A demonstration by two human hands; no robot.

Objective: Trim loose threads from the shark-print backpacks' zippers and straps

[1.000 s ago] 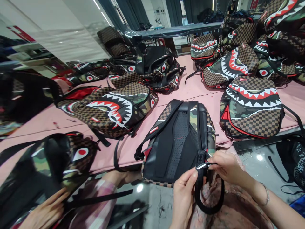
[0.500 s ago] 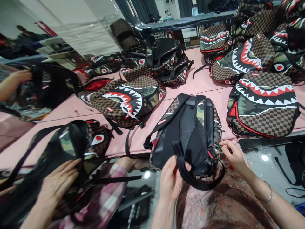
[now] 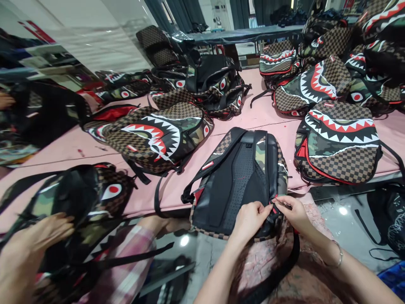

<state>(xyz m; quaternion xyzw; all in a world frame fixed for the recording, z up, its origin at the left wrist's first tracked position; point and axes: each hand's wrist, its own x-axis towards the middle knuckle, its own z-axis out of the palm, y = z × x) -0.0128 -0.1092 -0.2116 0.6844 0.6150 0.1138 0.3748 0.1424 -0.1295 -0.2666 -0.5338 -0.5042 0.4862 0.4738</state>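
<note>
A checkered and camouflage backpack (image 3: 240, 181) lies back side up at the table's front edge, its black straps and padded panel showing. At its lower right side, my left hand (image 3: 253, 217) pinches a small red piece by the strap's base. Close beside it, my right hand (image 3: 292, 211) has its fingers closed on a small dark item that I cannot clearly make out, touching the same spot. A loose black strap (image 3: 284, 268) hangs from the bag below my hands.
Shark-mouth backpacks (image 3: 343, 143) lie on the pink table (image 3: 177, 185) to the right, with another (image 3: 155, 137) at left and several behind. At the lower left, another person's hand (image 3: 41, 240) rests on a backpack (image 3: 110, 190).
My left hand has let go of the black strap and moved right and up to the red piece. My right hand has moved left to meet it. The strap now hangs lower.
</note>
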